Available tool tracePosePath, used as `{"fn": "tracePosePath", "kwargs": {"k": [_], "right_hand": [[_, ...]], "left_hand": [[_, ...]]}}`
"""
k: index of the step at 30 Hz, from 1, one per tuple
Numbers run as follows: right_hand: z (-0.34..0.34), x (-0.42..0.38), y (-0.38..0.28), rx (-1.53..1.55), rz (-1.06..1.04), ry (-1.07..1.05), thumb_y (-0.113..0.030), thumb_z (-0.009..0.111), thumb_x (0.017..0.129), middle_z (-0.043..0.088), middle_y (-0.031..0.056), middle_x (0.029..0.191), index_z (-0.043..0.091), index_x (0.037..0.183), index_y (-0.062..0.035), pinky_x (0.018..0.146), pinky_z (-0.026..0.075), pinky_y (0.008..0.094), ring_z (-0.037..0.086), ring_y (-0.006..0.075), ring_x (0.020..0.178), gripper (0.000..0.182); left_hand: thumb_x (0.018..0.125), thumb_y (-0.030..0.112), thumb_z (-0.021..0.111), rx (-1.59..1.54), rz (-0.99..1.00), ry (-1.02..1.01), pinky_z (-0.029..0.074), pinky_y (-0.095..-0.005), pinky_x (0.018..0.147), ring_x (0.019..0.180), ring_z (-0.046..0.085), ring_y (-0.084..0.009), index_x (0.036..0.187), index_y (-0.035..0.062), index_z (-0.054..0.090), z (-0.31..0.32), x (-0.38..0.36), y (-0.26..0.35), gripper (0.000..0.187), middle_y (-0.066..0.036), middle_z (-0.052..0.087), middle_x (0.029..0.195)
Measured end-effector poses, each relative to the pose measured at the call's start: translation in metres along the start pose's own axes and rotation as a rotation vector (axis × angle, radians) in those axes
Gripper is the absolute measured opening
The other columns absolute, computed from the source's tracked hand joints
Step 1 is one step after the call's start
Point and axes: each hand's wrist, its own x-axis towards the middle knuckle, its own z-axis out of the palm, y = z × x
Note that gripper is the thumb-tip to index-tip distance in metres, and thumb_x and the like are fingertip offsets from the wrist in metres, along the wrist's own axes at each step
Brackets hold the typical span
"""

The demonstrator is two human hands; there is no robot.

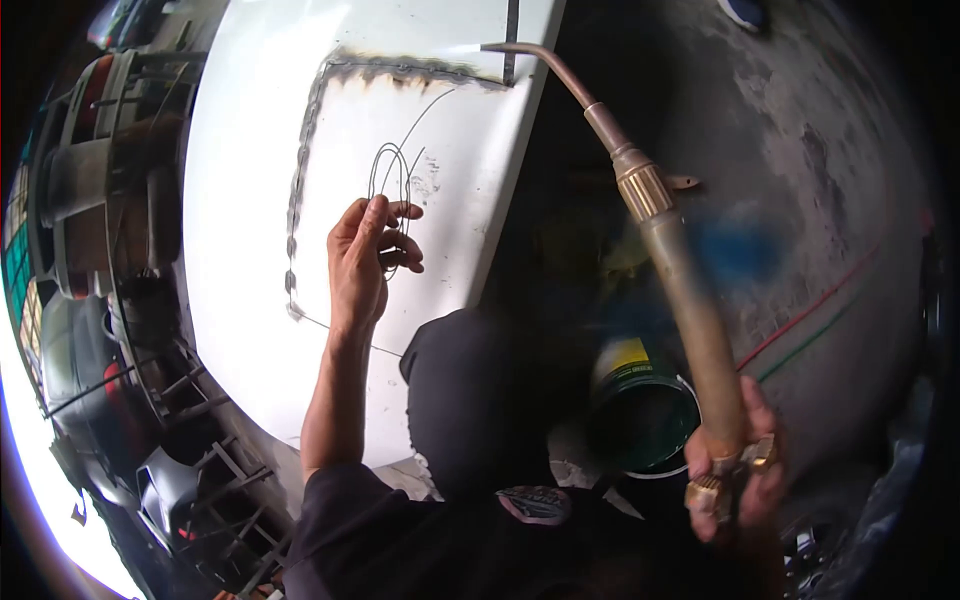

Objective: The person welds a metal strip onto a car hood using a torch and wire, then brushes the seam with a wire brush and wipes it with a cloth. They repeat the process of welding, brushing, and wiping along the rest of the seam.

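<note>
Left hand (365, 262): fingers pinched on a coil of thin filler wire (392, 180), held against the white metal panel (245, 200).
Right hand (738, 470): closed round the brass gas torch (660, 215) at its valves.
Torch tip: at the panel's scorched weld seam (400, 70), top edge.
Green paint can (640, 405): on the floor, between both arms.

A green bucket (640, 420) stands near scrap metal parts (190, 480).

A brass-coloured metal torch (690, 290) with a dull finish is seen. The white sheet-metal panel (250, 250) appears smooth and glossy; its weld seam (296, 190) is rough and scorched. Thin bare wire (392, 175) is shown. The concrete floor (820, 170) is matt and stained.
</note>
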Motion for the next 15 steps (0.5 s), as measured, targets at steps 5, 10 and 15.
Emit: {"fn": "tracePosePath", "kwargs": {"k": [5,10,15], "right_hand": [[0.010,0.028,0.052,0.129,0.011,-0.078,-0.037,0.066,0.102,0.055,0.0346,0.117,0.019,0.166,-0.0204,0.048,0.061,0.0335,0.071,0.0347,0.080,0.081],[0.002,0.055,0.101,0.356,-0.065,-0.041,-0.042,0.063,0.103,0.054,0.0316,0.116,0.014,0.167,-0.0240,0.045,0.061,0.0316,0.070,0.0273,0.069,0.082],[-0.024,0.072,0.105,0.403,-0.035,-0.176,-0.044,0.062,0.103,0.054,0.0309,0.114,0.014,0.167,-0.0274,0.043,0.062,0.0333,0.069,0.0255,0.062,0.082]], "left_hand": [[0.108,0.032,0.057,-0.027,0.024,0.074,0.057,-0.0330,0.054,0.062,0.069,-0.0210,0.090,-0.0009,0.058,-0.006,0.008,-0.001,0.037,-0.023,0.071,0.103],[0.108,0.030,0.056,-0.023,0.024,0.070,0.059,-0.0346,0.059,0.064,0.071,-0.0217,0.088,-0.0018,0.060,-0.017,0.011,-0.005,0.038,-0.022,0.071,0.102],[0.109,0.030,0.053,0.039,0.069,0.002,0.056,-0.0320,0.061,0.060,0.069,-0.0196,0.090,-0.0050,0.063,-0.010,0.017,-0.005,0.041,-0.021,0.072,0.097]]}}
